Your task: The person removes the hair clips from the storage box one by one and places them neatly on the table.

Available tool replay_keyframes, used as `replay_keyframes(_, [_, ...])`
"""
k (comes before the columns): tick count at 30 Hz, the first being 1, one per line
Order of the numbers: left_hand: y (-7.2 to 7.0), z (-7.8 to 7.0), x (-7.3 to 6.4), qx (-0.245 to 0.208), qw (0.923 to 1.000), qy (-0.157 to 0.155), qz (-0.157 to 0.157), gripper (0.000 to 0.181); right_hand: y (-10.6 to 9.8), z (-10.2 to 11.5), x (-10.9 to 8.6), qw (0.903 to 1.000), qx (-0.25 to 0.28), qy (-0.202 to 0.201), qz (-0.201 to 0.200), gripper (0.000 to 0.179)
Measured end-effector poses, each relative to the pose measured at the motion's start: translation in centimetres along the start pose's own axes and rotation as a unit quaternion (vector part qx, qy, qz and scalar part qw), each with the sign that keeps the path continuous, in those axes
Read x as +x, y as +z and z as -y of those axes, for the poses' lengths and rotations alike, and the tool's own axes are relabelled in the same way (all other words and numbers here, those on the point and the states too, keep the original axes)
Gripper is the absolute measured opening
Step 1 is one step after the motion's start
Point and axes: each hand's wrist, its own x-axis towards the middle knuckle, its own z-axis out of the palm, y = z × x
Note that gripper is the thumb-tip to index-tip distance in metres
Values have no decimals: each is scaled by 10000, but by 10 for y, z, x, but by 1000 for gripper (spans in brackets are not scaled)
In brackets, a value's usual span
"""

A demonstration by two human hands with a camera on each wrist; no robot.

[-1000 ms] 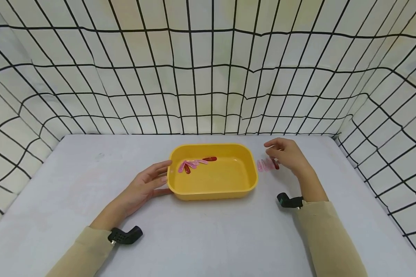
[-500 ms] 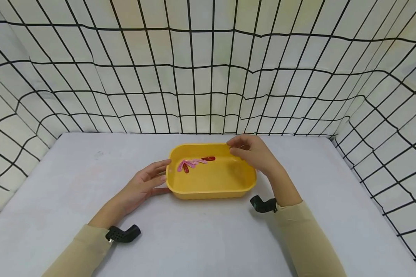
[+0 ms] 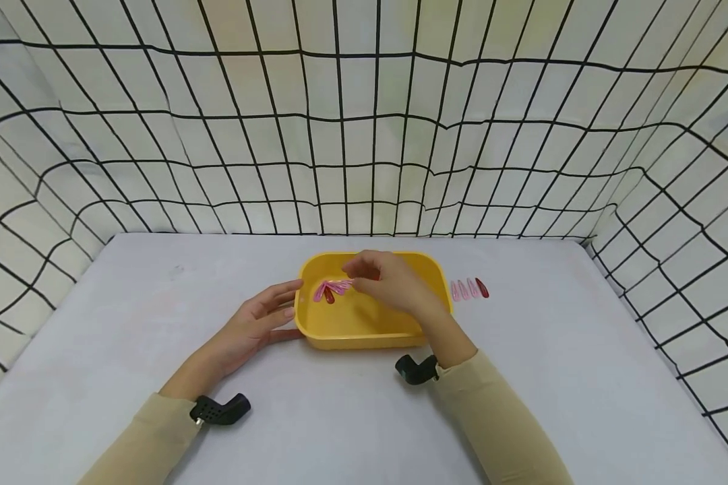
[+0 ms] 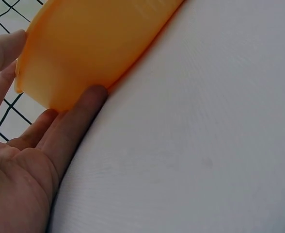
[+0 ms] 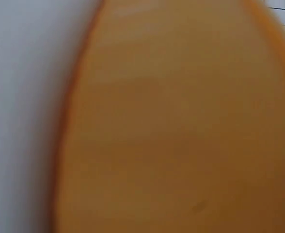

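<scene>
In the head view, a yellow plastic tray (image 3: 364, 342) lies on the white table. Inside it at the left are several pink hair clips (image 3: 340, 288) and a dark red hair clip (image 3: 329, 295). My left hand (image 3: 251, 323) steadies the tray's left end, its loosely spread fingertips at the rim and low on the wall. Over the tray's middle hovers my right hand (image 3: 394, 283), fingers bent loosely beside the pink clips, thumb and forefinger apart. Another red clip is mostly hidden behind this hand. The right wrist view shows only the tray's wall (image 5: 157, 121), blurred.
To the tray's right, three pink hair clips (image 3: 464, 289) and a dark red one (image 3: 482, 287) form a row on the table (image 3: 315, 417). Black wire mesh (image 3: 373, 141) stands behind the table and along both sides.
My right hand has travelled left from the row of clips, past the tray's right rim, to above its middle. The row is uncovered. My left hand stays at the tray.
</scene>
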Motion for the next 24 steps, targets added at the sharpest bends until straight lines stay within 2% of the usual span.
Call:
replay_keyframes(5, [1, -1, -1, -74, 10000, 23, 23, 56, 13, -14, 2, 9984, -501, 67, 244, 32])
replay_keyframes(10, [1, -2, -1, -92, 9999, 84, 62, 55, 19, -15, 0, 9939, -997, 138, 458, 37])
replay_keyframes(16, [1, -1, -1, -34, 9999, 90, 54, 55, 20, -14, 1, 9867, -1580, 236, 286, 36])
replay_keyframes(24, [0, 1, 0, -75, 9999, 90, 67, 55, 21, -15, 1, 9813, -1824, 505, 342, 26])
